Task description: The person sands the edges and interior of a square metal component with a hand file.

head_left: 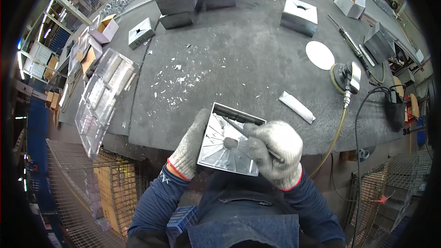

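In front of my body I hold a shallow, square silver metal housing [222, 156], tilted with its hollow inside facing me. Ribs fan out inside it from a hole near the middle. My left hand [190, 144], in a grey knit glove with a red cuff, grips the housing's left side. My right hand [278, 149], gloved the same way, is closed over the right side around a thin dark rod-like tool [233, 126]. Its tip reaches into the housing; the fingers hide most of it, so its exact kind is unclear.
White shavings [179, 81] lie scattered over the grey table [220, 55]. A round sander [342, 78] with a hose, a white disc [320, 55] and a whitish roll [297, 107] lie right. A clear plastic tray [103, 98] overhangs the left edge. Metal blocks [299, 16] stand farther back.
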The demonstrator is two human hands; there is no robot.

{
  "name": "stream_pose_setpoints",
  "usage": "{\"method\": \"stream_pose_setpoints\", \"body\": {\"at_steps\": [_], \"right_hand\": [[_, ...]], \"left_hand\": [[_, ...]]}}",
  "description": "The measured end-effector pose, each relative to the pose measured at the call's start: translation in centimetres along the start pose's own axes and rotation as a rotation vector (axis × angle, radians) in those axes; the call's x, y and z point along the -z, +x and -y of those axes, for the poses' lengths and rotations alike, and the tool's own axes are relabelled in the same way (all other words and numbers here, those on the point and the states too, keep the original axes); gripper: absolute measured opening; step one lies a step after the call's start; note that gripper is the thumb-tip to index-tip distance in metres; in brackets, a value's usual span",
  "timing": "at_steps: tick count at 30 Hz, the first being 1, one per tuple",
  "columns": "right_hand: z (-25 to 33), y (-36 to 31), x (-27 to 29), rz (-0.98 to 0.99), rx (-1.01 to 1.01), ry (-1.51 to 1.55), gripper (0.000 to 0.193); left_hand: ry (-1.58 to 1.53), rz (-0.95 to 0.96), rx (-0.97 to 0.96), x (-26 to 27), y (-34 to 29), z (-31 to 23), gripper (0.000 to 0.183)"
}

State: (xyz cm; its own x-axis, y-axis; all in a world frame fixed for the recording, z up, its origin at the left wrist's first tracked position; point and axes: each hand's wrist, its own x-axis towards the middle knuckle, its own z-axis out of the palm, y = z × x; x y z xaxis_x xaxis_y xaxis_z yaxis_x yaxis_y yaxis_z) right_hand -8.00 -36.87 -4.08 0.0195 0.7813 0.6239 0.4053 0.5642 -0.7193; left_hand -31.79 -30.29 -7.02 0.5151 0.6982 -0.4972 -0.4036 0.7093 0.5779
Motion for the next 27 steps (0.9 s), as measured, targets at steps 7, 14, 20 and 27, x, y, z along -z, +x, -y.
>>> {"method": "stream_pose_setpoints", "body": {"at_steps": [7,14,20,27], "right_hand": [[-1.0,0.8,0.9,0.106,0.117,0.006,0.017],[-1.1,0.1,1.1,0.217,0.037,0.178,0.035],[-1.3,-0.2,2.2,0.216,0.028,0.237,0.034],[-1.5,-0.3,1.8,0.211,0.036,0.215,0.032]], "left_hand": [[-0.067,0.088,0.029,1.8,1.1,0.2,0.055],[0.026,-0.102,0.051,2.6,1.2,0.7,0.055],[0.03,-0.026,0.073,-0.4,0.3,-0.2,0.065],[0.075,-0.085,0.036,1.9,0.8,0.5,0.067]]}}
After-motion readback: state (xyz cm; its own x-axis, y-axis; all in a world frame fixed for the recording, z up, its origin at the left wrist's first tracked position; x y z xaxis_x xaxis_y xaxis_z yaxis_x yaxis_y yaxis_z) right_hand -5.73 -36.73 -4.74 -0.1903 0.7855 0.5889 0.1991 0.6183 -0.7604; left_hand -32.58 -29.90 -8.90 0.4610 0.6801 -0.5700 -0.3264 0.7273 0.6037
